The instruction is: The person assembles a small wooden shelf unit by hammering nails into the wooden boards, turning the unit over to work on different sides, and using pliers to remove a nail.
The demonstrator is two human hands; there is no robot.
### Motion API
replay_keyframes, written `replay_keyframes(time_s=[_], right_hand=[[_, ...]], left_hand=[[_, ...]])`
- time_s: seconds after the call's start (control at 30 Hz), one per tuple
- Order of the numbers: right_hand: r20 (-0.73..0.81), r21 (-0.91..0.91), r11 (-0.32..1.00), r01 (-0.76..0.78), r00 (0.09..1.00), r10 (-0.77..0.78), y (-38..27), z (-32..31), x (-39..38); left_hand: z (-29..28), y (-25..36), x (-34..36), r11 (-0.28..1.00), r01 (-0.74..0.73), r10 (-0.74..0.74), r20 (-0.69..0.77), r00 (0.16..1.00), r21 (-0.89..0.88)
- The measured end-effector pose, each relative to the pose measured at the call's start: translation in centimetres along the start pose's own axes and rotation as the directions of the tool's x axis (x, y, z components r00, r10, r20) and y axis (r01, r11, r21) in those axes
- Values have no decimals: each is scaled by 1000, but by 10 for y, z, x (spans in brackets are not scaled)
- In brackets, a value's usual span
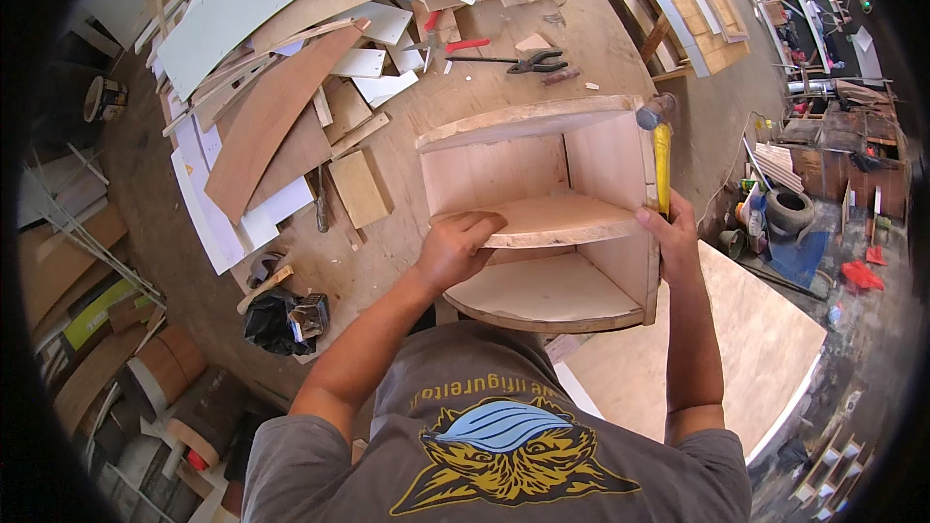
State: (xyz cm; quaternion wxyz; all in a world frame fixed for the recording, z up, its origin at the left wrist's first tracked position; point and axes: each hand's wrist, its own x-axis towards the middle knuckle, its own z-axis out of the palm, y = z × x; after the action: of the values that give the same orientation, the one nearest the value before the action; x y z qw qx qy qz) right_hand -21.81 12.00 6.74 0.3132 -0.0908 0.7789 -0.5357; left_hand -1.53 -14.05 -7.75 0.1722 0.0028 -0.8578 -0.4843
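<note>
A small pale-wood shelf unit with curved front edges [542, 216] stands at the near right of the light-brown wooden tabletop [601, 50], close in front of the person, its open side facing them. A middle shelf divides it into a far and a near compartment.

The person's left hand [458, 246] grasps the left part of the middle shelf's front edge, its fingers bent over the upper face; the thumb is hidden. The right hand [673, 235] is at the right side of the unit, closed around the lower end of a yellow-handled hammer with a dark metal head [663, 163], while its thumb lies against the front edge of the right side panel. The hammer stands along that panel, head toward the far side.

Beyond the unit, black-handled pliers [539, 63] and red-handled pincers [467, 45] lie on the tabletop. At the far left is a pile of offcuts, with a long curved white panel [228, 19] and a tapering reddish-brown wooden piece [281, 121]. A yellowish rectangular wood block [359, 189] lies left of the unit. A crumpled black plastic bag [268, 322] sits at the near left, and a broad pale plywood sheet [736, 349] is at the near right.
</note>
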Motion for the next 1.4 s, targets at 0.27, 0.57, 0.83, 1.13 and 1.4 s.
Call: replay_keyframes(time_s=[0.27,0.57,0.83,1.13,1.4], right_hand=[[-53,112,988,-105,992,112,43,-31,17],[-136,-65,991,-113,985,103,31,-10,21],[-214,-125,992,-18,977,-9,57,-25,18],[-228,-8,1000,24,973,-25,57,-22,0],[-164,-44,999,-13,986,6,31,-8,25]], left_hand=[[23,-24,-30,978,208,-207,-54,977,11],[18,-88,-122,663,713,-749,-202,631,-229],[33,-96,-112,193,764,-925,144,350,-616],[39,-112,-94,151,760,-929,173,328,-632],[30,-100,-68,397,822,-918,-166,361,-407]])
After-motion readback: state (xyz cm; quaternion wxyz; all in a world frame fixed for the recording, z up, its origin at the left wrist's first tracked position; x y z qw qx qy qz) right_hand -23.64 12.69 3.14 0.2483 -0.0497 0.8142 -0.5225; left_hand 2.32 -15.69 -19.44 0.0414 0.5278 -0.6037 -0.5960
